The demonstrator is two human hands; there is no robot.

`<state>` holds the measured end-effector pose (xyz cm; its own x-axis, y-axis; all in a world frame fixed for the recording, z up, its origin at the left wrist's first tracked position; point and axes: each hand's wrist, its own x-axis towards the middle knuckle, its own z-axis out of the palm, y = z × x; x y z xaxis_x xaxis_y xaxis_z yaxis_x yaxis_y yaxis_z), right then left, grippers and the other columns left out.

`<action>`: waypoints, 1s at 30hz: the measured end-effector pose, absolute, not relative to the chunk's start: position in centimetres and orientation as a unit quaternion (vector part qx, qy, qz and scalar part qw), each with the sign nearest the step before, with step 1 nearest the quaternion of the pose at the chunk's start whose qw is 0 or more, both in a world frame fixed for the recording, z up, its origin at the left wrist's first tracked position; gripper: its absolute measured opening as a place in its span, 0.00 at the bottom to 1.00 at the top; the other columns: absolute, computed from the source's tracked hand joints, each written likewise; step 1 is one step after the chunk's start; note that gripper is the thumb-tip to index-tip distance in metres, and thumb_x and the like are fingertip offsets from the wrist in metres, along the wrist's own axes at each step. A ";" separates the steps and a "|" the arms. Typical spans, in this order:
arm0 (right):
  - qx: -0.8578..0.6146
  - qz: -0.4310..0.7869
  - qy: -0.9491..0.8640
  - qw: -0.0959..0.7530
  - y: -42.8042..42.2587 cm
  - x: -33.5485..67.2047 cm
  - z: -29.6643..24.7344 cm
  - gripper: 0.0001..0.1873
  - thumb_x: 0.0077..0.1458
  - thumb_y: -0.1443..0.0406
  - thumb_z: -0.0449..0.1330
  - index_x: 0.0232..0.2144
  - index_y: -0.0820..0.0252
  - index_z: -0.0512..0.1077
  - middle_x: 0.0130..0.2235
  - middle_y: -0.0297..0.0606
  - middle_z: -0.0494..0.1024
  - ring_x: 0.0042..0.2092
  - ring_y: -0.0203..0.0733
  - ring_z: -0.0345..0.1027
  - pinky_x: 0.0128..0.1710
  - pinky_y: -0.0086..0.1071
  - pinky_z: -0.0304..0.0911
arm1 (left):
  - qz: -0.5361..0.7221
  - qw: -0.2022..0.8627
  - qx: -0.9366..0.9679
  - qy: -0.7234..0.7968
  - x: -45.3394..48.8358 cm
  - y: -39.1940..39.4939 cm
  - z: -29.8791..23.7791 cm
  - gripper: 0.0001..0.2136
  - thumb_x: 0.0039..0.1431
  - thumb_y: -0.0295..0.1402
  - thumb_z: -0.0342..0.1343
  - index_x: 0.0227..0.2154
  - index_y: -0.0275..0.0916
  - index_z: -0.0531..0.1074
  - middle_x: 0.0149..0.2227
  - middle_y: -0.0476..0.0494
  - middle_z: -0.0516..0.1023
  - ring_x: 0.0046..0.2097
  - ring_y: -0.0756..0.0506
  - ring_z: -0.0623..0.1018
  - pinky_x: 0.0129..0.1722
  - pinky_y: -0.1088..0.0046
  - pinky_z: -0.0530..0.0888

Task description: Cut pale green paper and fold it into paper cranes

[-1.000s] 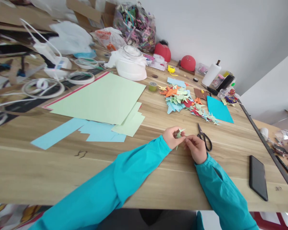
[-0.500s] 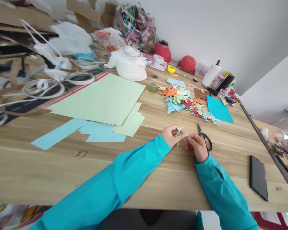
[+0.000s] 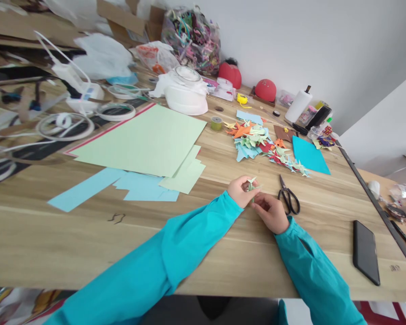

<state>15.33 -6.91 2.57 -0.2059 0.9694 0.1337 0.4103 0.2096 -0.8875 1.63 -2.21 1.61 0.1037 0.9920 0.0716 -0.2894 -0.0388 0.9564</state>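
Note:
A small pale green folded paper figure (image 3: 251, 184) is pinched between both my hands just above the wooden table (image 3: 88, 243). My left hand (image 3: 239, 191) grips its left side with fingers curled. My right hand (image 3: 272, 212) pinches its lower right end. Both arms wear teal sleeves. Black scissors (image 3: 288, 196) lie just right of my right hand. A heap of folded paper figures (image 3: 257, 142) in several colours lies beyond my hands.
Large pale green sheets (image 3: 145, 140) and light blue offcuts (image 3: 122, 187) lie left of my hands. A teal sheet (image 3: 309, 155) lies at the right, a black phone (image 3: 366, 250) near the front right edge. A white container (image 3: 184, 92), tape rolls, bags and clutter fill the back.
My hands have drawn closer together around the green paper figure, and my right hand has shifted slightly left and down. The figure has turned a little.

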 end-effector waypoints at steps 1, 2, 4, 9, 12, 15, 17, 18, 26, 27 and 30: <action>-0.509 0.357 -0.690 0.370 -6.9 15.3 2.5 0.11 0.50 0.57 0.62 0.31 0.58 0.72 0.27 0.35 0.75 0.26 0.36 0.64 0.26 0.30 0.60 | 0.552 0.582 0.463 0.378 1.7 -2.2 1.6 0.12 0.37 0.32 0.66 0.25 0.37 0.69 0.22 0.51 0.74 0.25 0.50 0.75 0.27 0.73 0.74; -0.513 0.343 -0.696 0.368 -6.9 15.3 2.5 0.10 0.51 0.57 0.62 0.30 0.58 0.72 0.26 0.35 0.75 0.25 0.36 0.64 0.25 0.30 0.59 | 0.551 0.583 0.463 0.376 1.7 -2.2 1.5 0.12 0.37 0.32 0.66 0.25 0.37 0.69 0.22 0.51 0.74 0.25 0.50 0.75 0.28 0.73 0.74; -0.519 0.337 -0.692 0.371 -6.9 15.3 2.5 0.09 0.52 0.58 0.60 0.29 0.58 0.72 0.25 0.34 0.74 0.25 0.36 0.63 0.25 0.30 0.59 | 0.550 0.584 0.465 0.374 1.7 -2.2 1.5 0.13 0.36 0.32 0.67 0.25 0.36 0.69 0.23 0.51 0.75 0.26 0.50 0.75 0.28 0.73 0.74; -0.527 0.420 -0.602 0.428 -6.6 15.6 3.1 0.14 0.49 0.54 0.62 0.25 0.59 0.71 0.18 0.31 0.70 0.20 0.35 0.63 0.22 0.29 0.59 | 0.554 0.611 0.440 0.355 1.5 -2.1 2.0 0.19 0.29 0.31 0.71 0.26 0.35 0.70 0.27 0.48 0.78 0.30 0.49 0.78 0.33 0.73 0.74; -0.523 0.469 -0.518 0.487 -6.2 15.9 3.4 0.17 0.44 0.52 0.66 0.24 0.60 0.71 0.18 0.30 0.71 0.19 0.33 0.62 0.19 0.27 0.58 | 0.543 0.640 0.430 0.333 1.3 -2.0 2.3 0.22 0.27 0.32 0.72 0.28 0.35 0.69 0.27 0.47 0.78 0.32 0.46 0.79 0.34 0.70 0.75; -0.510 0.518 -0.424 0.541 -5.8 16.2 3.4 0.19 0.39 0.52 0.69 0.23 0.60 0.72 0.19 0.31 0.73 0.18 0.31 0.63 0.17 0.25 0.57 | 0.535 0.656 0.431 0.313 1.3 -2.1 2.4 0.24 0.24 0.33 0.74 0.27 0.34 0.69 0.27 0.48 0.77 0.31 0.46 0.79 0.35 0.69 0.75; -0.499 0.543 -0.378 0.560 -5.6 16.3 3.4 0.19 0.37 0.53 0.70 0.21 0.61 0.71 0.19 0.30 0.73 0.17 0.29 0.62 0.16 0.23 0.56 | 0.532 0.659 0.436 0.303 1.3 -2.2 2.4 0.24 0.23 0.32 0.74 0.26 0.35 0.68 0.25 0.50 0.76 0.30 0.48 0.79 0.36 0.70 0.75; -0.494 0.551 -0.363 0.567 -5.6 16.3 3.4 0.19 0.37 0.53 0.71 0.21 0.61 0.71 0.19 0.30 0.73 0.17 0.29 0.62 0.16 0.23 0.56 | 0.530 0.661 0.439 0.299 1.3 -2.2 2.4 0.24 0.24 0.32 0.74 0.26 0.35 0.68 0.25 0.50 0.76 0.30 0.48 0.79 0.35 0.71 0.76; -0.477 0.569 -0.312 0.593 -5.5 16.2 3.5 0.19 0.36 0.55 0.72 0.19 0.61 0.70 0.19 0.30 0.73 0.18 0.29 0.63 0.17 0.22 0.59 | 0.504 0.643 0.499 0.289 1.3 -2.8 2.3 0.22 0.28 0.29 0.73 0.29 0.35 0.69 0.26 0.49 0.76 0.30 0.47 0.79 0.32 0.73 0.77; -0.476 0.570 -0.308 0.594 -5.5 16.2 3.5 0.19 0.35 0.55 0.72 0.19 0.61 0.70 0.19 0.30 0.74 0.18 0.29 0.63 0.17 0.22 0.59 | 0.500 0.645 0.501 0.288 1.3 -2.8 2.3 0.22 0.28 0.28 0.73 0.29 0.35 0.69 0.26 0.49 0.76 0.30 0.47 0.79 0.32 0.73 0.77; -0.474 0.573 -0.299 0.598 -5.4 16.3 3.6 0.20 0.34 0.55 0.73 0.19 0.62 0.70 0.19 0.31 0.74 0.18 0.29 0.64 0.17 0.22 0.60 | 0.487 0.660 0.499 0.281 1.3 -2.9 2.1 0.23 0.29 0.27 0.72 0.32 0.34 0.70 0.28 0.47 0.78 0.32 0.47 0.80 0.34 0.72 0.77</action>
